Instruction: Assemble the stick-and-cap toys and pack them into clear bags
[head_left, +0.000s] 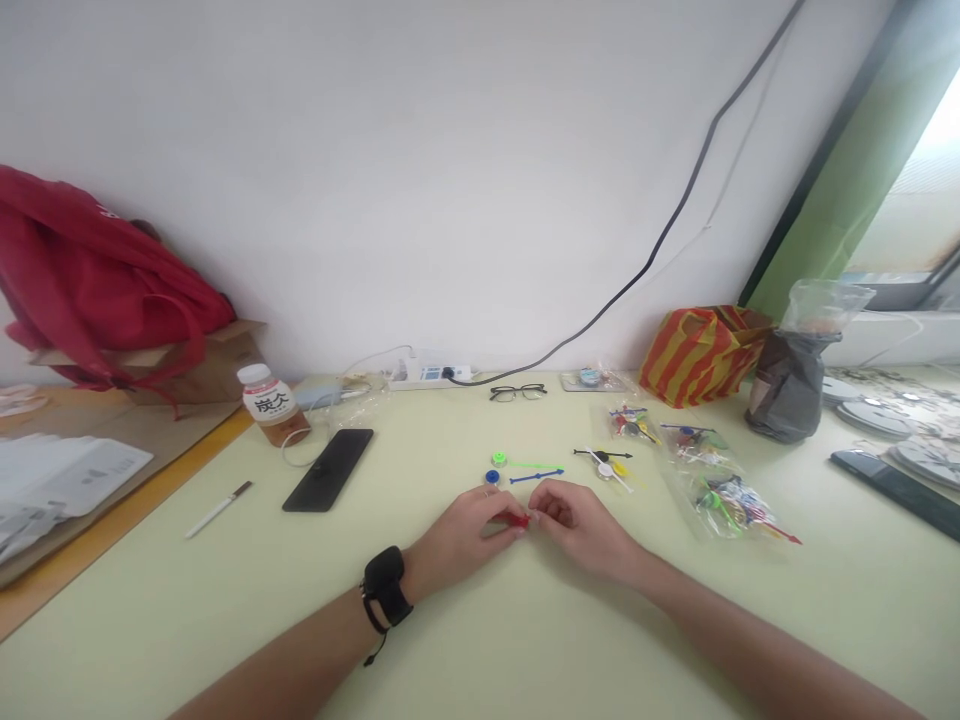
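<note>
Left hand [466,532] pinched on small red piece [517,520], thumb and fingers nearly together. Right hand [586,528] curled in, fingertips at the piece's right end; can't tell if it has a grip too. Red piece sits between the 2 hands, near counter [480,640]. Just beyond: 1 blue arrow [537,476], 1 blue disc [492,478], 1 green disc [499,459]. Black arrow [616,456] farther right.
</note>
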